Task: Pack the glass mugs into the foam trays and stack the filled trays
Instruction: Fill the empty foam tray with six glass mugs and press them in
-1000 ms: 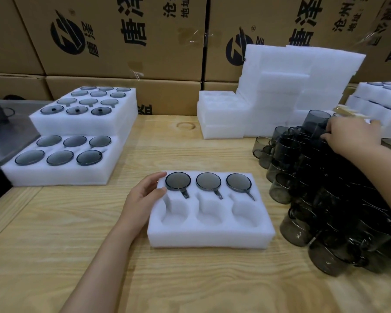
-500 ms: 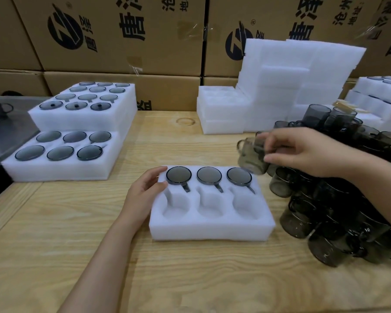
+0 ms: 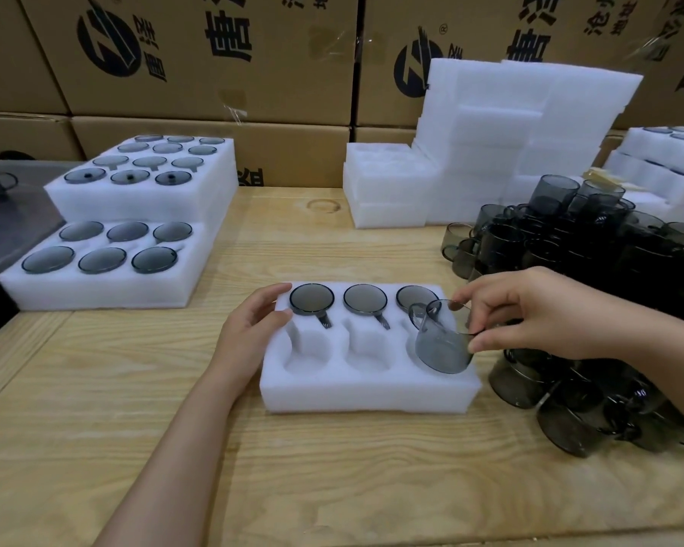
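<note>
Table [image 3: 95, 408] — right hand [image 3: 538, 313] pinches mug [image 3: 443, 345] at tray [image 3: 364, 392]; left hand [image 3: 249, 329] relaxed, touching tray.

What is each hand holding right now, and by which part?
The right hand pinches a glass mug by its rim. The left hand holds nothing; it rests against the foam tray.

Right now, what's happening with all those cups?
A person is packing a white foam tray. The right hand grips one mug by its rim at the near right pocket. The left hand rests on the tray's left edge. The back row holds three mugs; a pile of mugs waits at right.
</note>
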`<state>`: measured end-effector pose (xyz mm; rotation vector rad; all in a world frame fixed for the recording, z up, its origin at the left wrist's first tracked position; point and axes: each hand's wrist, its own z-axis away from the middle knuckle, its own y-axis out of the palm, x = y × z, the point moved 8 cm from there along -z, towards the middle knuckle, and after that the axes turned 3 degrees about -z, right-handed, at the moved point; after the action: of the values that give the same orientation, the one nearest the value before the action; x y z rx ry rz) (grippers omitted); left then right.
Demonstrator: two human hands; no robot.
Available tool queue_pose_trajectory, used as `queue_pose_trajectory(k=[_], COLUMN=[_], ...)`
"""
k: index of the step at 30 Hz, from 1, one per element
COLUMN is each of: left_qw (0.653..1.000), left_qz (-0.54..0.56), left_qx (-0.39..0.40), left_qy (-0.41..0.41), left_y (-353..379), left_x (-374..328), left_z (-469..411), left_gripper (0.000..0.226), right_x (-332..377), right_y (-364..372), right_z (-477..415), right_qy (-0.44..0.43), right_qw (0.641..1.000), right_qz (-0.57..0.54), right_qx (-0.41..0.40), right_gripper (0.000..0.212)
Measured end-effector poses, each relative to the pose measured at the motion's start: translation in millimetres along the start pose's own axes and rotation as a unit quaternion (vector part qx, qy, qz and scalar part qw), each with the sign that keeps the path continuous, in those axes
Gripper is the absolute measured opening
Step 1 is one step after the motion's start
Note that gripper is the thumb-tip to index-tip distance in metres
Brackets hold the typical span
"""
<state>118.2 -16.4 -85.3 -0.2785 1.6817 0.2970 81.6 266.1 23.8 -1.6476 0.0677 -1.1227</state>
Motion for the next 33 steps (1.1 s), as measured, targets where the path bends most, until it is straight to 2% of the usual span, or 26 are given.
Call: queue_pose_trajectory(k=[3, 7, 12, 14, 16, 17, 19, 21, 23, 25, 27, 33], left_qw=[1.000, 1.000, 1.000, 1.000, 1.000, 1.000, 1.000, 1.000, 1.000, 1.000, 1.000, 1.000], left_qz=[0.002, 0.006, 0.003, 0.001, -0.001, -0.001, 0.002, 0.004, 0.003, 0.004, 0.001, -0.016], left_qx=[0.000, 0.001, 0.000, 0.000, 0.001, 0.001, 0.002, 0.003, 0.003, 0.005, 0.006, 0.006], left_qy=[0.003, 0.005, 0.005, 0.005, 0.007, 0.007, 0.006, 0.007, 0.009, 0.009, 0.011, 0.025], left_y=[1, 1, 1, 0, 0, 0, 0, 0, -1, -1, -1, 0], left_x=[-1, -2, 0, 0, 1, 1, 2, 2, 2, 3, 4, 3], left_z=[0, 1, 0, 0, 0, 0, 0, -1, -1, -1, -2, -2], left_gripper=[0.035, 0.035, 0.035, 0.035, 0.035, 0.035, 0.035, 0.036, 0.036, 0.036, 0.037, 0.038], right_x=[1, 1, 10, 13, 11, 11, 15, 20, 17, 9, 1, -6], right_y=[5, 8, 25, 36, 39, 37, 32, 33, 55, 79, 91, 96], right_z=[-1, -5, -8, -7, -5, -4, -6, -16, -30, -39, -43, -47], right_qy=[-0.002, -0.012, -0.035, -0.020, 0.013, 0.034, 0.060, 0.047, 0.052, 0.074, 0.090, 0.113], right_qw=[1.000, 0.996, 0.984, 0.969, 0.952, 0.949, 0.970, 0.983, 0.984, 0.972, 0.965, 0.971], right_qz=[0.008, 0.080, 0.176, 0.241, 0.299, 0.309, 0.234, 0.162, 0.163, 0.221, 0.248, 0.209], right_qx=[-0.007, -0.027, 0.012, 0.046, 0.058, 0.052, -0.004, -0.068, -0.050, -0.014, -0.004, 0.005], right_gripper=[0.012, 0.016, 0.020, 0.027, 0.020, 0.030, 0.064, 0.081, 0.082, 0.079, 0.086, 0.086])
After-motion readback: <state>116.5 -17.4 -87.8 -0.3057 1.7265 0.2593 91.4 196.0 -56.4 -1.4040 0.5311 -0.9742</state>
